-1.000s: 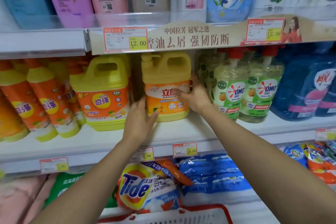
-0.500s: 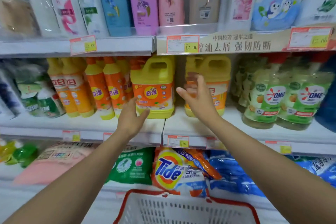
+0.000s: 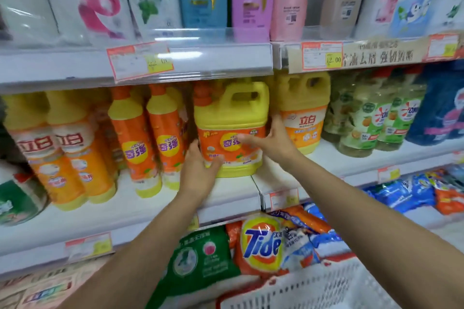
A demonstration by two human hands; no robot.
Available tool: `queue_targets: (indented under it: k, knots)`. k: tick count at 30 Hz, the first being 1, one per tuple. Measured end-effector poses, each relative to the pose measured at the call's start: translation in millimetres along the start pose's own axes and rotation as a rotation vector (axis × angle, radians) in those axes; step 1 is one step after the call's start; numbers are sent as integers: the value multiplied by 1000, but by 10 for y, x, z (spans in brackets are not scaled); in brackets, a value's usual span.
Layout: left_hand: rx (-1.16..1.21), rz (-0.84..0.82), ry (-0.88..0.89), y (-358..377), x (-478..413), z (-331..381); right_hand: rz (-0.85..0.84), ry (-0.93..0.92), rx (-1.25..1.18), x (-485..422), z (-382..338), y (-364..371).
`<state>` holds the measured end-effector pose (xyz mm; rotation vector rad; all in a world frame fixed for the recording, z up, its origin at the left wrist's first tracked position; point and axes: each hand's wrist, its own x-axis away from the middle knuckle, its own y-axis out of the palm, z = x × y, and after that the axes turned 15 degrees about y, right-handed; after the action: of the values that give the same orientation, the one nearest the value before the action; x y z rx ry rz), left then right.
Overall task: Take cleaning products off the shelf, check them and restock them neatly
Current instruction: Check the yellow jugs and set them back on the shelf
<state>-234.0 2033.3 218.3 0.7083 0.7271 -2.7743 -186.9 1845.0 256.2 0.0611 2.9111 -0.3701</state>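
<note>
A yellow handled detergent jug with an orange label [image 3: 231, 113] stands on the middle shelf [image 3: 125, 208]. My left hand [image 3: 198, 173] holds its lower left corner, thumb across the front near the base. My right hand [image 3: 276, 143] clasps its right side, thumb stretched over the label and fingers hidden behind the jug. A second yellow jug with a paler label [image 3: 303, 118] stands just right of it, touching my right hand's back.
Orange squeeze bottles [image 3: 133, 143] crowd the shelf left of the jug; green OMO bottles [image 3: 376, 120] stand to the right. Shampoo bottles fill the shelf above. Below lie a Tide bag [image 3: 261, 246] and a green bag [image 3: 200, 258]. A white basket [image 3: 326, 291] sits at bottom right.
Both hands left the paler-labelled jug on the right and moved left onto the orange-labelled jug. The view swung left and closer to the shelf.
</note>
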Motion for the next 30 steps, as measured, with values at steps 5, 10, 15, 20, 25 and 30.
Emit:
queue_targets:
  k: [5,10,15,20,25,30]
  knots:
    - [-44,49,153,-99,210,10,109,-108,68,671,-33,45]
    - [187,39,330,-317,373,178,289,-168,-11,1235,-300,123]
    - [501,-77,323,-485,354,529,367,-104,-212,1539,-697,58]
    - [696,-258,165,-475,626,635,329,113,-320,1798,-679,-78]
    - [772,-274,-8,-296,1110,685,-32,373,-459,2261,-252,-264]
    - [526,-347,-87,-30,1566,675,136,451,-525,2710,133,-270]
